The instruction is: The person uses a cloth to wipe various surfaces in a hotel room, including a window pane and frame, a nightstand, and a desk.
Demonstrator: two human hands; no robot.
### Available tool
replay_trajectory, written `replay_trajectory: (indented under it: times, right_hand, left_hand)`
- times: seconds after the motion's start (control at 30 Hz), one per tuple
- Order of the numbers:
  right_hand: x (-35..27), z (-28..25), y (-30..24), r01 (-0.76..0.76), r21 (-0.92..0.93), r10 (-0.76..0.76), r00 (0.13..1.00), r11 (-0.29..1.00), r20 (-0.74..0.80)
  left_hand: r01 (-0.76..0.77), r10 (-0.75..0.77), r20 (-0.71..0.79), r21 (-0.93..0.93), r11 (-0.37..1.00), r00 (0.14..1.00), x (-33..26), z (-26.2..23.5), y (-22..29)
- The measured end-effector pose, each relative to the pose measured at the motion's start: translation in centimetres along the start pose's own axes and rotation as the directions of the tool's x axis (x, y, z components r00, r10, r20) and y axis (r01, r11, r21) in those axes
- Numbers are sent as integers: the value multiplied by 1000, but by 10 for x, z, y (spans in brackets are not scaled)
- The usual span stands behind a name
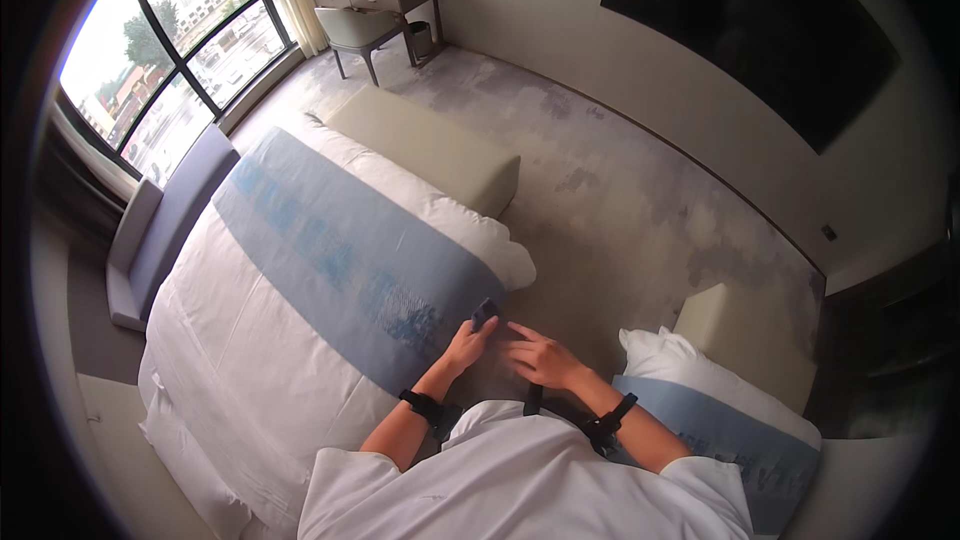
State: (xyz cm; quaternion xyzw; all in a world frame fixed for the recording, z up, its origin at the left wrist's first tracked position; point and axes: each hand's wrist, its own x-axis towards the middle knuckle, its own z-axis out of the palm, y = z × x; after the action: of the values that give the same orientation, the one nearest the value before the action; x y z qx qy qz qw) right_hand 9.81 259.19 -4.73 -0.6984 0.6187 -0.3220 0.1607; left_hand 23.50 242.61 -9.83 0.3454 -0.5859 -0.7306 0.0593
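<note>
My left hand (pixel 468 343) holds a small dark flat object (pixel 485 314) by its fingertips, just off the near corner of the white bed (pixel 250 360). My right hand (pixel 540 357) hovers beside it, fingers spread and pointing toward the dark object, holding nothing. Both wrists wear black straps. A blue-grey runner (pixel 340 250) lies across the bed's foot, its end right under my left hand.
A beige bench (pixel 430 145) stands at the bed's foot. A second bed with its own blue runner (pixel 720 420) and bench (pixel 745 335) is at the right. Patterned grey carpet (pixel 620 200) lies between. Desk and chair (pixel 370 5) stand far off by the window; a dark panel (pixel 750 20) hangs on the wall.
</note>
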Motion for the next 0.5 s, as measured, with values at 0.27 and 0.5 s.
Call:
replay_trajectory:
  times: [0.27,0.5]
  right_hand:
    - [34,-96,104,-330,531,445,890,780,-100]
    - [39,-155,230,-401,526,440,896,750,57]
  left_hand:
    - [-402,198,410,503,765,890,95,59,66]
    - [-385,-7,504,670,635,864,195,110,128]
